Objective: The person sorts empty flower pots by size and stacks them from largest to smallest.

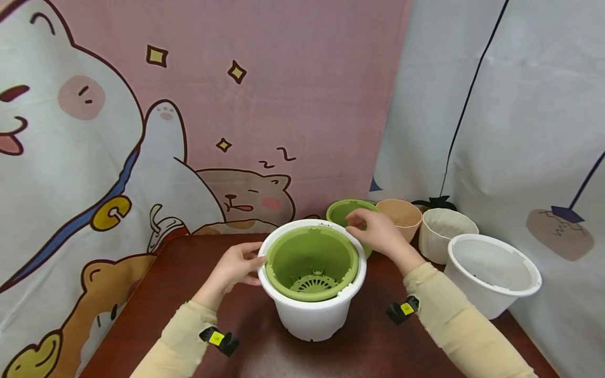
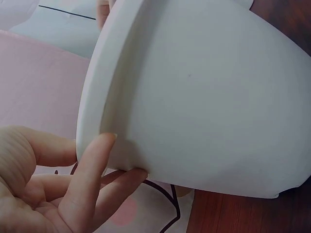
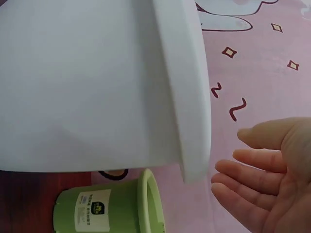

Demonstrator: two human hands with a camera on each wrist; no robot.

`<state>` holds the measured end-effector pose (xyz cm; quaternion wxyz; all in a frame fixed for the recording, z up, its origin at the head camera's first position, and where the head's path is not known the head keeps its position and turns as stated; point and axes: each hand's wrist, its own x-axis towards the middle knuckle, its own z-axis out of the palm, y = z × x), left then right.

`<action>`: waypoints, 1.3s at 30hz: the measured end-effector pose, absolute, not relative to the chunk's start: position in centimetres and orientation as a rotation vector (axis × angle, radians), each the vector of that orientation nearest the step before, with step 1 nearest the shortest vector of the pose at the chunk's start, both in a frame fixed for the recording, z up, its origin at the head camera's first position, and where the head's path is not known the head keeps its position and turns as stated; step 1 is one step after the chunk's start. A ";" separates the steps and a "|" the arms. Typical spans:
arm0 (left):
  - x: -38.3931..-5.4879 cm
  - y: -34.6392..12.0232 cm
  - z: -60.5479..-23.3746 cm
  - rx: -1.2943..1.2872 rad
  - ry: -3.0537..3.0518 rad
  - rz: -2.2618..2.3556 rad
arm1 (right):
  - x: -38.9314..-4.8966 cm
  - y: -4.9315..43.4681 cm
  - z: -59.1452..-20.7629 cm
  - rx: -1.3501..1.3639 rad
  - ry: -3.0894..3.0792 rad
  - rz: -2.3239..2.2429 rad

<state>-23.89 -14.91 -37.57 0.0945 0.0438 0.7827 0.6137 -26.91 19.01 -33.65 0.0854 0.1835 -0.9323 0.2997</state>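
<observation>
A white plastic flower pot (image 1: 312, 317) stands upright on the table, with a green pot (image 1: 302, 254) nested inside it. Slots show in the green pot's floor. My left hand (image 1: 238, 266) grips the white pot's rim at its left side. In the left wrist view the fingertips (image 2: 109, 141) press under that rim. Above the far right part of the rim is my right hand (image 1: 375, 231), its fingers loosely bent. The right wrist view shows this hand (image 3: 267, 177) apart from the white pot's rim (image 3: 194, 111), holding nothing.
Behind the right hand stands another green pot (image 1: 342, 210); its side bears a label (image 3: 92, 211). A peach pot (image 1: 402, 215), a cream pot (image 1: 432, 244) and a second white pot (image 1: 472, 294) line the table's right side. Printed cloth (image 1: 321, 105) hangs behind the dark red table (image 1: 189, 278).
</observation>
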 end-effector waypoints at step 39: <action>-23.9 -14.9 -37.6 0.141 2.322 1.816 | -26.6 24.5 -37.8 0.383 -2.754 1.064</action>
